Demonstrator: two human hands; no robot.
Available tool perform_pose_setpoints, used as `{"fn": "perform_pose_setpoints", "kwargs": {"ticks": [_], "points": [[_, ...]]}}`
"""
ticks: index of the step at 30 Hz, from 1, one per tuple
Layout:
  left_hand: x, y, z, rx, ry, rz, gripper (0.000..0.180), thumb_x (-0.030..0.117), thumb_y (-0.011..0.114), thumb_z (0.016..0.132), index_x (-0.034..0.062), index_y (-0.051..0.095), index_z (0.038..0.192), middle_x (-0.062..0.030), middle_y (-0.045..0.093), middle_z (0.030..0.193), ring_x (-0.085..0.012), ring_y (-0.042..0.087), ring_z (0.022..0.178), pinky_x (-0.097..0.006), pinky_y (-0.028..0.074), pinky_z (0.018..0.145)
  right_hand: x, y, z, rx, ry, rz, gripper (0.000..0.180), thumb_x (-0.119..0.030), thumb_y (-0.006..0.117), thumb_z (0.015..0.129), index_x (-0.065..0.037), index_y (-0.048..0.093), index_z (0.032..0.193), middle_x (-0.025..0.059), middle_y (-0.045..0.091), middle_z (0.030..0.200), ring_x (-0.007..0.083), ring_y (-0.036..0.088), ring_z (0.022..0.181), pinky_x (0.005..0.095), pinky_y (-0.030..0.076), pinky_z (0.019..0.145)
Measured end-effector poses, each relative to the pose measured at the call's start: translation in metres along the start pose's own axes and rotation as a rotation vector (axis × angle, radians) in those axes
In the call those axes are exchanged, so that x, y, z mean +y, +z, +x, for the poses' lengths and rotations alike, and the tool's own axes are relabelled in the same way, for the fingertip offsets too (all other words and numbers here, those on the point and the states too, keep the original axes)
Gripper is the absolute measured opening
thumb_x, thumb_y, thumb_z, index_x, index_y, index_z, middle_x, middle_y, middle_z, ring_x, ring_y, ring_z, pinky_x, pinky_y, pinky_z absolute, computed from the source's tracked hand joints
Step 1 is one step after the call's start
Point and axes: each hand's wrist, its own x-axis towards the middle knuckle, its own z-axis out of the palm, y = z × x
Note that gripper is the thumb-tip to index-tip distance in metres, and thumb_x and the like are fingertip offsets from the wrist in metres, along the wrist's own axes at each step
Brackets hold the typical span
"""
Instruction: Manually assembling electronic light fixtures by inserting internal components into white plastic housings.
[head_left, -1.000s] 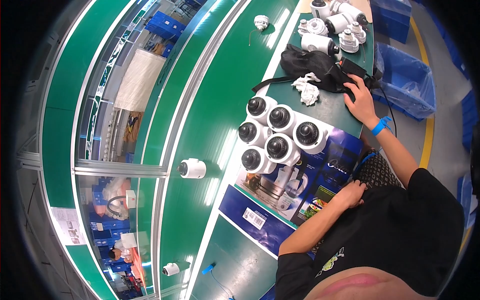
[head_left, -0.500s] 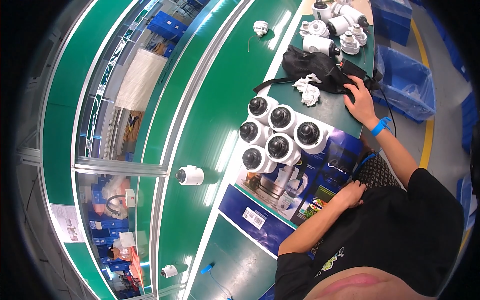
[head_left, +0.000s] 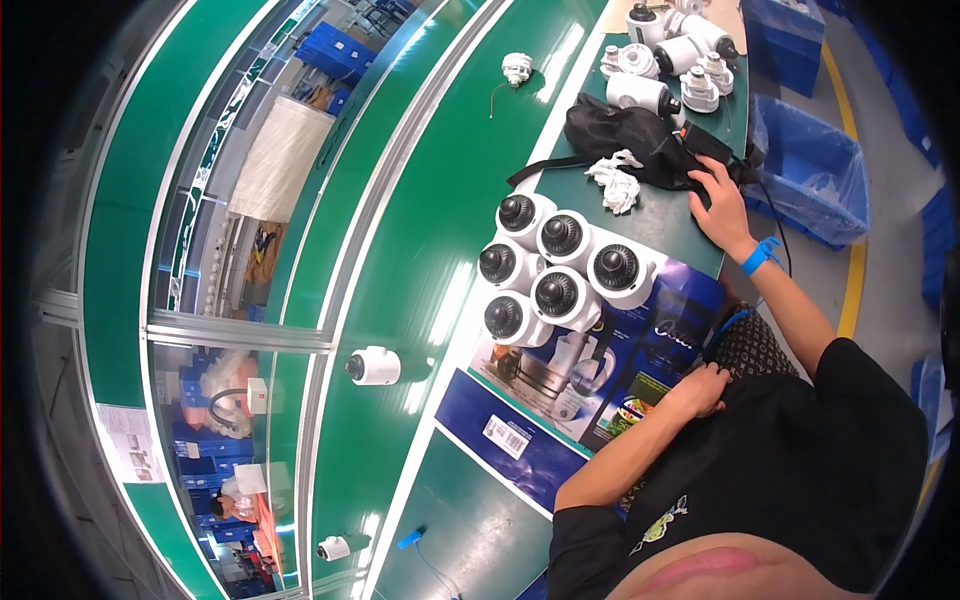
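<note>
My right hand lies at the table edge with its fingers stretched out and apart. Its fingertips touch or nearly touch the end of a black cloth bag. Lower down, my left hand rests by my lap at the edge of a printed carton sheet. Its fingers are curled closed, and whatever may be inside them is hidden. Several white housings with black ribbed cone tops stand grouped on the carton, left of both hands. A crumpled white cloth lies beside the bag.
More white housings and parts crowd the table's far end. The green conveyor belt carries a white housing, a smaller one and a white part with a wire. A blue lined bin stands on the right.
The pieces on the conveyor belt have shifted slightly toward the lower left. Both my hands and the housings on the carton stay where they were.
</note>
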Motion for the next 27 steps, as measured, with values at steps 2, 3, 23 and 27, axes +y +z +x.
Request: {"fn": "perform_pose_setpoints", "kwargs": {"ticks": [2,3,23,27], "points": [[-0.002,0.002,0.001,0.016,-0.006,0.006,0.053,0.024,0.076,0.071,0.0013,0.053,0.112,-0.0212,0.054,0.105,-0.0362,0.056,0.1,-0.041,0.045,0.089,-0.001,0.0,-0.001,0.004,-0.01,0.004,0.031,-0.01,0.063,0.075,-0.004,0.058,0.105,0.0106,0.05,0.125,0.0339,0.055,0.102,0.0397,0.045,0.087],[-0.001,0.002,0.001,0.005,-0.015,0.01,0.053,0.024,0.076,0.071,0.0012,0.053,0.113,-0.0213,0.054,0.105,-0.0361,0.056,0.1,-0.041,0.045,0.089,-0.001,-0.001,-0.001,-0.005,-0.01,0.005,0.031,-0.009,0.063,0.075,-0.004,0.058,0.105,0.0108,0.05,0.124,0.0338,0.055,0.103,0.0395,0.045,0.087],[-0.002,0.0,0.011,-0.095,-0.034,0.039,0.051,0.034,0.074,0.073,0.0021,0.056,0.109,-0.0198,0.058,0.11,-0.0373,0.055,0.106,-0.044,0.045,0.091,-0.036,-0.045,0.03,-0.134,-0.483,0.192,0.031,0.005,0.059,0.071,-0.002,0.056,0.101,0.0158,0.051,0.12,0.0334,0.047,0.115,0.0392,0.037,0.099],[-0.008,0.013,0.016,0.093,0.03,0.08,0.038,0.033,0.077,0.068,0.0019,0.07,0.089,-0.0185,0.068,0.092,-0.0332,0.065,0.092,-0.041,0.051,0.083,-0.07,-0.059,0.123,-0.18,-0.631,0.074,0.04,0.003,0.06,0.074,-0.002,0.052,0.113,0.0176,0.047,0.127,0.035,0.046,0.119,0.0391,0.037,0.1]]}}
